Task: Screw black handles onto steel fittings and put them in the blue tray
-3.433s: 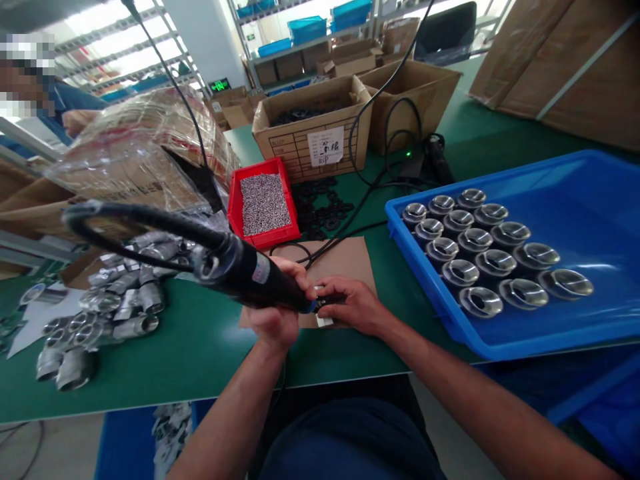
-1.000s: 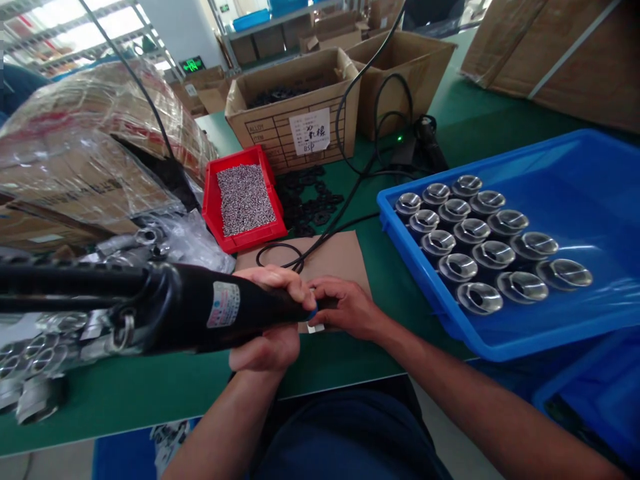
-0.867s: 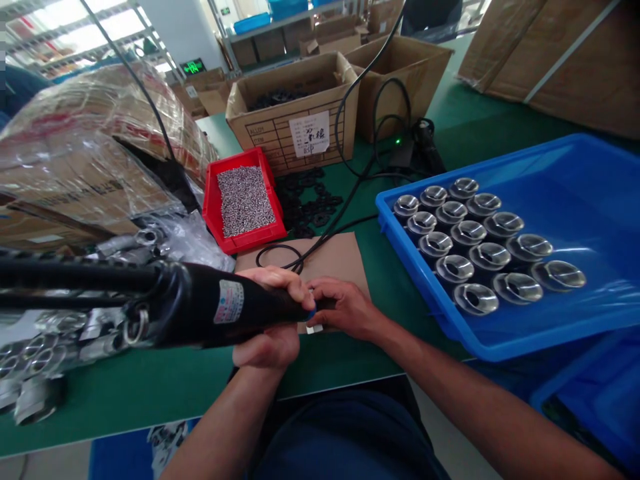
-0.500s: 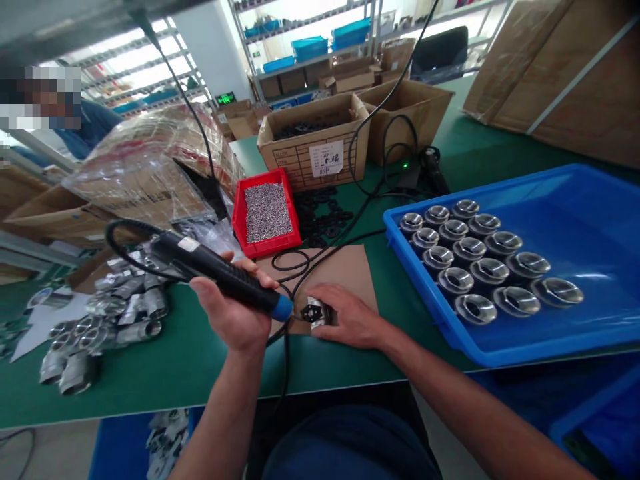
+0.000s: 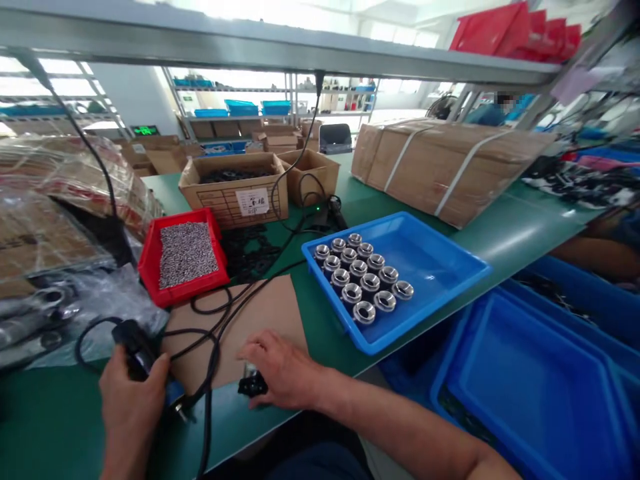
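Note:
My left hand (image 5: 129,403) is closed around a black electric screwdriver (image 5: 136,348) with a blue collar. Its metal bit points down and to the right over the green tabletop. Near the table's front edge, my right hand (image 5: 283,370) grips a small metal pipe fitting with a black piece on it (image 5: 253,384); the fingers hide most of the metal. Under and behind the hands lies a flat sheet of brown cardboard (image 5: 270,313). A red bin (image 5: 150,267) full of small shiny metal parts stands beyond my left hand.
Black cables (image 5: 215,353) cross the cardboard between my hands. To the right, a blue tray (image 5: 425,267) holds rows of metal fittings. Open cardboard boxes (image 5: 215,200) and a large strapped carton (image 5: 425,167) stand behind. Plastic-wrapped fittings (image 5: 40,320) lie at left. A shelf edge (image 5: 250,47) runs overhead.
My view has swung right and up. The screwdriver has moved away from the fitting, leftward, and its tip now points lower. My right hand still holds the fitting, now closer to the table edge.

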Action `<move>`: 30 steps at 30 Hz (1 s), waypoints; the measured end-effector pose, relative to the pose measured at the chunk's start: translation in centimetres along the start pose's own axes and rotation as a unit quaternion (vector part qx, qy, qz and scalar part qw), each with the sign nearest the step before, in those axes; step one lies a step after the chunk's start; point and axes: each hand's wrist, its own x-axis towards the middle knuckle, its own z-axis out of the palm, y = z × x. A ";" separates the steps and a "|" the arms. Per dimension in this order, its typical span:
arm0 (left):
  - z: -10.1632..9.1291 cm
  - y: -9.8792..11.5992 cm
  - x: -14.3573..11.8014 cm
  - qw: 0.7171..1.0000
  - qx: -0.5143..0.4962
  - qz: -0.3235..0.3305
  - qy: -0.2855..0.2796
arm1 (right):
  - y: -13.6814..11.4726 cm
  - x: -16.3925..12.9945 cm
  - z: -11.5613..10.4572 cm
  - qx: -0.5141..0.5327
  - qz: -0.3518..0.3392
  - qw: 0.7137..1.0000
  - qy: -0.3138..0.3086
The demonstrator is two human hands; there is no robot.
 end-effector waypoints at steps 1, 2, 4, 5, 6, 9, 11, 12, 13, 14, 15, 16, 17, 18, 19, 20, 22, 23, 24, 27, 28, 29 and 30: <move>0.2 -0.3 0.1 1.000 0.023 0.017 -0.004 | 0.1 -0.3 -0.2 -0.013 0.004 1.000 -0.009; 0.3 -0.4 0.2 0.999 0.032 0.033 -0.004 | 0.2 -0.5 -0.4 -0.022 0.008 0.999 -0.022; 0.4 -0.5 0.2 0.997 0.033 0.063 -0.002 | 0.3 -1.2 -0.9 -0.024 0.021 0.998 -0.049; 0.3 -0.6 0.2 0.997 0.030 0.065 -0.002 | 0.3 -1.6 -1.3 -0.022 0.028 0.998 -0.057; 0.3 -0.6 0.2 0.998 0.027 0.063 -0.007 | 0.2 -1.9 -1.8 -0.018 0.032 0.998 -0.059; -0.1 -0.9 0.2 0.998 0.019 0.048 -0.024 | -0.6 -2.9 -5.1 -0.003 0.042 0.999 -0.008; -0.2 -1.2 0.3 0.999 0.011 0.040 -0.019 | -0.8 -3.3 -9.0 -0.009 0.061 0.995 0.074; -0.2 -1.3 0.3 0.999 0.006 0.040 -0.016 | -0.5 -3.4 -11.4 -0.026 0.076 0.990 0.120; -0.2 -1.5 0.3 0.999 0.003 0.043 -0.016 | 0.2 -3.4 -13.9 -0.057 0.095 0.980 0.165; -0.2 -1.5 0.4 0.999 0.002 0.046 -0.018 | 1.3 -3.4 -16.5 -0.099 0.123 0.966 0.204; -0.2 -1.6 0.4 0.999 0.003 0.048 -0.021 | 2.8 -3.4 -19.0 -0.145 0.147 0.952 0.224; -0.2 -1.6 0.4 0.998 0.006 0.049 -0.025 | 4.5 -3.3 -21.3 -0.194 0.182 0.936 0.231; -0.2 -1.6 0.5 0.998 0.009 0.048 -0.027 | 6.4 -3.3 -23.3 -0.242 0.228 0.917 0.220; -0.1 -1.6 0.5 0.999 0.010 0.047 -0.025 | 8.4 -3.4 -24.9 -0.283 0.285 0.893 0.202; 0.0 -1.7 0.6 0.999 0.010 0.047 -0.023 | 10.2 -3.5 -26.1 -0.299 0.317 0.879 0.195; 0.1 -1.9 0.7 0.999 0.008 0.048 -0.020 | 11.9 -3.6 -26.9 -0.309 0.340 0.868 0.186; 0.5 -2.4 0.9 0.999 0.003 0.050 -0.013 | 14.6 -3.8 -27.3 -0.313 0.369 0.860 0.164; 0.7 -2.6 1.0 0.999 0.001 0.049 -0.011 | 15.7 -3.8 -27.0 -0.311 0.378 0.859 0.153; 0.8 -2.9 1.1 0.999 0.001 0.046 -0.010 | 16.6 -3.8 -26.6 -0.307 0.385 0.859 0.142; 1.1 -3.5 1.1 0.999 0.003 0.043 -0.010 | 18.6 -3.4 -25.1 -0.289 0.395 0.862 0.134; 1.1 -3.5 1.1 0.999 0.003 0.044 -0.011 | 19.0 -3.4 -24.8 -0.281 0.397 0.863 0.138; 1.1 -3.6 1.2 0.999 0.002 0.047 -0.011 | 19.4 -3.5 -24.7 -0.273 0.399 0.863 0.145; 1.1 -3.5 1.2 0.999 0.000 0.049 -0.013 | 19.7 -3.7 -24.7 -0.265 0.401 0.863 0.154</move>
